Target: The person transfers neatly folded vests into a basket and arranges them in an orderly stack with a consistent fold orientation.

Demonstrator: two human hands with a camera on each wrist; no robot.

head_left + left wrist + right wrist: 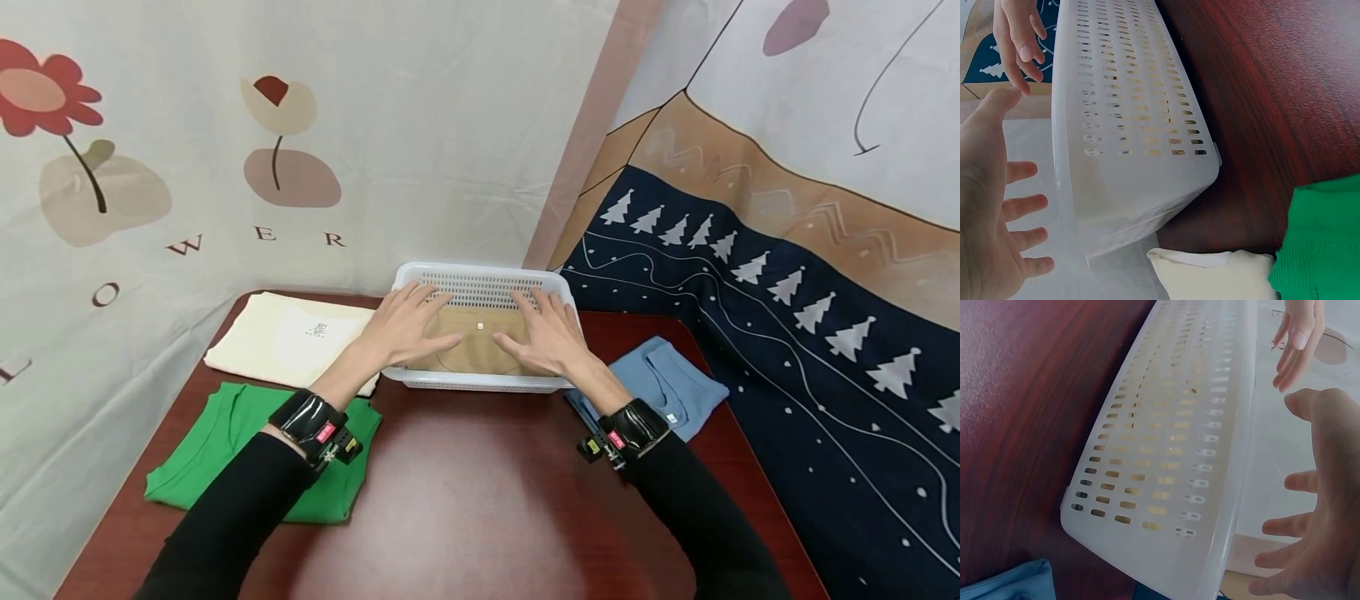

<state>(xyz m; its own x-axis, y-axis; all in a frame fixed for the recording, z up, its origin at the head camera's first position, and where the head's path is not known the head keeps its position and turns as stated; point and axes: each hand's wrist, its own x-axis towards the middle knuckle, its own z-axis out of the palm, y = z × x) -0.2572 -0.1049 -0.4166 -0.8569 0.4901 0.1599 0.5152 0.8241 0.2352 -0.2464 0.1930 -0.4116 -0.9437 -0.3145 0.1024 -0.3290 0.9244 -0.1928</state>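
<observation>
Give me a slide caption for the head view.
Left hand and right hand spread above a white basket holding tan cloth, folded clothes on both sides.

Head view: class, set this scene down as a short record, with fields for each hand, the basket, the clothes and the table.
left hand: above the basket, fingers spread, holding nothing
right hand: above the basket, fingers spread, holding nothing
basket: white, slotted; tan garment inside
left side: cream garment; green garment, nearer the person
right side: blue garment, folded
table: dark red
</observation>
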